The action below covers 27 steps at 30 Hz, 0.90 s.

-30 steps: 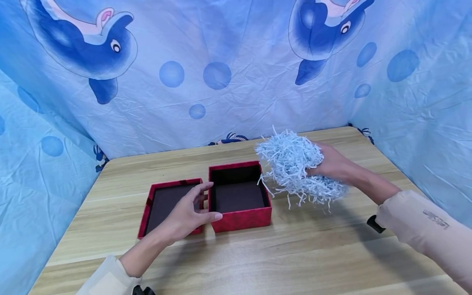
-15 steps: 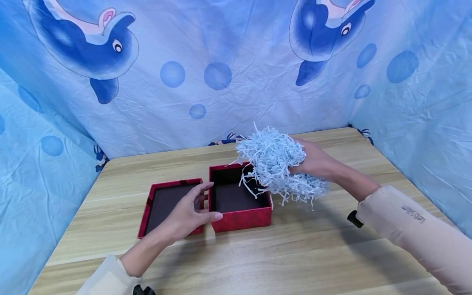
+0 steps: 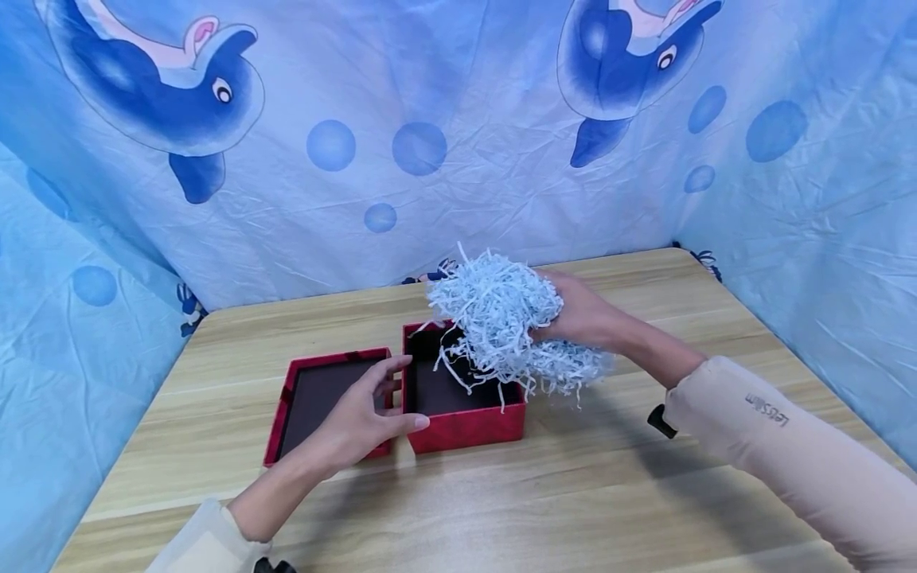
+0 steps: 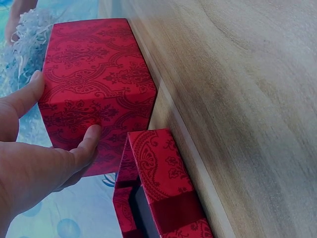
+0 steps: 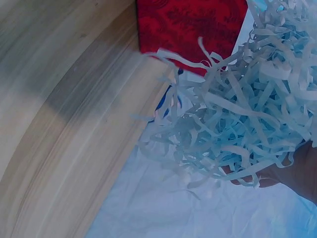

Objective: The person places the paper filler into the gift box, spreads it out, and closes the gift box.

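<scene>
the red box (image 3: 469, 430) stands uncovered on the bench (image 3: 559, 509), its lid (image 3: 322, 390) lying inner side up at nine o'clock from it, so the opening step looks done. the pale blue shredded paper (image 3: 494, 306) is held above the box, bulking over its twelve-to-three o'clock side, with loose strands hanging over the dark inside; whether any touch the rim i cannot tell. the right hand (image 3: 583, 314), at two o'clock from the box, pinches this wad, most of its fingers buried in it. the left hand (image 3: 358, 426) has its fingers spread and lightly bent, touching the box around its eight o'clock corner, seemingly to steady it. the visible floor of the box is bare, so by my judgement the filling is barely begun: the wad is not yet lowered, tucked in or let go.
</scene>
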{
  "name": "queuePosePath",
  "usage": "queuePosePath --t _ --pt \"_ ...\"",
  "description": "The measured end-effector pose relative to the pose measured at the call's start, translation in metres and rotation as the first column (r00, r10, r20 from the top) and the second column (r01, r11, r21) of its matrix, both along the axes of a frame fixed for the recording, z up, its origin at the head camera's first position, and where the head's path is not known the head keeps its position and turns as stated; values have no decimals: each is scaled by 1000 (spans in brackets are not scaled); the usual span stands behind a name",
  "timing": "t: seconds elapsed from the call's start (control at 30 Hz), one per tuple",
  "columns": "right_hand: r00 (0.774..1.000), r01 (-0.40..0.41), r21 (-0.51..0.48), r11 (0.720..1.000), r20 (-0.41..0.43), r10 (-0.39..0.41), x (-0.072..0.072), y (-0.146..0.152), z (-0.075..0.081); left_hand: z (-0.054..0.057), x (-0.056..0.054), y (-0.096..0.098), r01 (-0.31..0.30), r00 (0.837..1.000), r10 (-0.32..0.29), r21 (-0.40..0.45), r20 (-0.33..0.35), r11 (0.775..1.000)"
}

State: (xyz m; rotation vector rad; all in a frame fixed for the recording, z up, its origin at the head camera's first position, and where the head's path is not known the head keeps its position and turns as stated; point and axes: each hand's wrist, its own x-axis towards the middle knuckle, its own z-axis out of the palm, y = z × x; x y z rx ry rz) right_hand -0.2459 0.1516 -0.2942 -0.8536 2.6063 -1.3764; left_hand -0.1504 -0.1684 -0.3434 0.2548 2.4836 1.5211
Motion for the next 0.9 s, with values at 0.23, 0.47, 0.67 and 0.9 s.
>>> queuePosePath --t 0.23,0.47,0.67,0.9 --pt "987 -6 77 997 -159 19 3 -26 -2 -1 1 0 26 999 -26 19 -19 999" --pt "987 6 107 994 -159 11 9 -50 -7 -1 0 1 26 999 -26 38 -19 999" --pt "987 7 161 987 -162 19 14 -66 -10 -3 -1 2 -6 1000 6 -19 -22 1000" --pt "981 7 182 983 -193 29 15 -80 -15 -2 -1 2 -13 998 8 -92 -59 996"
